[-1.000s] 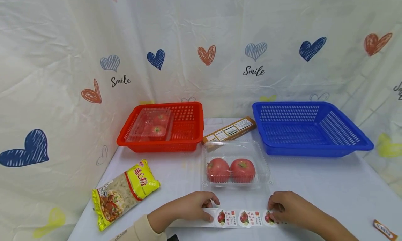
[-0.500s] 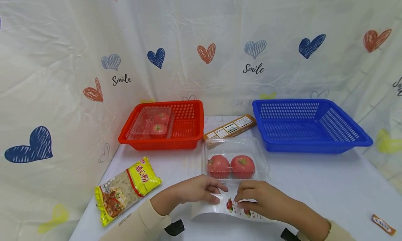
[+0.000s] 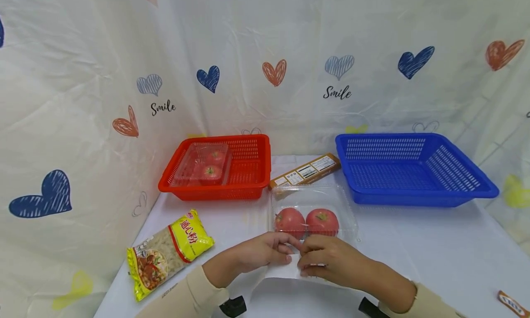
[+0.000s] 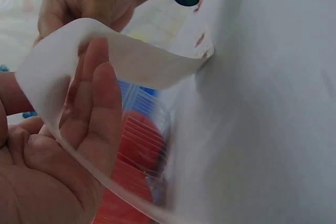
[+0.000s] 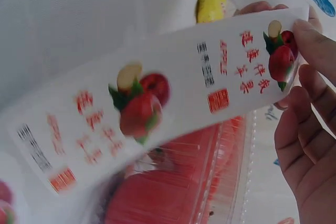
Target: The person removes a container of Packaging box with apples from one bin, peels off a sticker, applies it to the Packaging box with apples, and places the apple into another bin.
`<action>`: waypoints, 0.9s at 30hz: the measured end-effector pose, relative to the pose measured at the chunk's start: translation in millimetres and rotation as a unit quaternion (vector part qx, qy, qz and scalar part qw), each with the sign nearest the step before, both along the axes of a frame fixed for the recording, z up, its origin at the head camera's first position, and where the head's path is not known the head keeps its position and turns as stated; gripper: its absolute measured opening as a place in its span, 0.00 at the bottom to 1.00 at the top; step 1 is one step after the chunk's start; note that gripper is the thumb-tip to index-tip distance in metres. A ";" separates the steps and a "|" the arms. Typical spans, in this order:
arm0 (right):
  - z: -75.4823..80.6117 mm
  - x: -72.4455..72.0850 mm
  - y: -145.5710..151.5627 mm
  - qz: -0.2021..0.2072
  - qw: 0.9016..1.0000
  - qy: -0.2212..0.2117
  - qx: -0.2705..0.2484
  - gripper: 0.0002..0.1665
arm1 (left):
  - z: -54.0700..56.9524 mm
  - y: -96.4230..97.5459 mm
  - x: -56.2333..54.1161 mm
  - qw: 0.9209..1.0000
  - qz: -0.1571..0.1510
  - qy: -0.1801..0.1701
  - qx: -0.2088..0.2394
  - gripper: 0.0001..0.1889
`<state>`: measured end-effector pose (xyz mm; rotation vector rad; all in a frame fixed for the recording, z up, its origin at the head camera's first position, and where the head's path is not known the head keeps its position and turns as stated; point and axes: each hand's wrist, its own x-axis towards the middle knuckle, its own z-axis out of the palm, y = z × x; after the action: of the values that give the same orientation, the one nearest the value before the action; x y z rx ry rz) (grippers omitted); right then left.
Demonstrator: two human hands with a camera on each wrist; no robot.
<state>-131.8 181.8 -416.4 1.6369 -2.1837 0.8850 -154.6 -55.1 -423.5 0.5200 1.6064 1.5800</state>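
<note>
A white strip of round fruit stickers [image 5: 178,87], printed with red apples, is lifted and curved between both hands. My left hand [image 3: 256,252] pinches the strip between thumb and fingers; in the left wrist view the strip [image 4: 50,77] bends over its fingers. Close against it, my right hand [image 3: 341,260] pinches a sticker end of the strip between thumb and fingers. Whether a sticker is peeling from the backing is hidden. Just beyond the hands lies a clear plastic clamshell box [image 3: 308,196] holding two round red fruits [image 3: 322,221], its near edge partly covered by the hands.
A red basket [image 3: 223,193] with another clear fruit box [image 3: 200,164] stands back left. A blue basket [image 3: 418,196] stands back right, with a long brown carton [image 3: 306,170] between them. A yellow pasta bag [image 3: 169,253] lies left, a small wrapped bar [image 3: 512,303] far right.
The right hand has moved left along the strip to meet the left hand, which shifted slightly right and up. The strip has risen off the table and now curves.
</note>
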 end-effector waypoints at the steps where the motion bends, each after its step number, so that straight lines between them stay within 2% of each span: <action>1: 0.3 -0.2 -0.5 0.005 1.000 0.007 -0.003 0.08 | -0.2 0.5 0.3 1.000 -0.004 -0.013 0.009 0.18; 4: 1.3 -1.2 -2.1 0.022 0.999 0.030 -0.017 0.08 | -0.9 1.8 1.8 0.998 -0.015 -0.052 0.031 0.19; 6: 2.0 -1.7 -2.6 0.027 0.999 0.041 -0.022 0.09 | -1.3 2.7 2.8 0.997 -0.018 -0.063 0.038 0.19; 10: 2.9 -1.7 -1.5 0.024 0.999 0.041 -0.016 0.11 | -1.4 4.3 3.7 0.999 -0.001 -0.045 0.025 0.20; 14: 3.0 -0.5 0.4 0.010 1.000 0.018 0.002 0.13 | -0.1 5.0 3.0 0.999 0.015 -0.031 0.012 0.20; 18: 3.1 0.2 0.3 0.004 1.000 0.009 0.008 0.11 | 0.7 5.2 2.2 0.999 0.009 -0.028 0.012 0.20; 22: 4.1 1.0 -1.4 0.013 1.000 0.017 0.005 0.09 | 0.3 4.0 2.3 0.999 -0.001 -0.040 0.018 0.18; 27: 6.9 4.4 -4.2 0.026 0.999 0.028 -0.005 0.12 | 0.6 2.8 2.7 0.999 -0.006 -0.048 0.024 0.18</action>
<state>-127.4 177.6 -409.4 1.7006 -2.1055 0.8519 -151.8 -52.2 -422.9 0.4719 1.4937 1.6131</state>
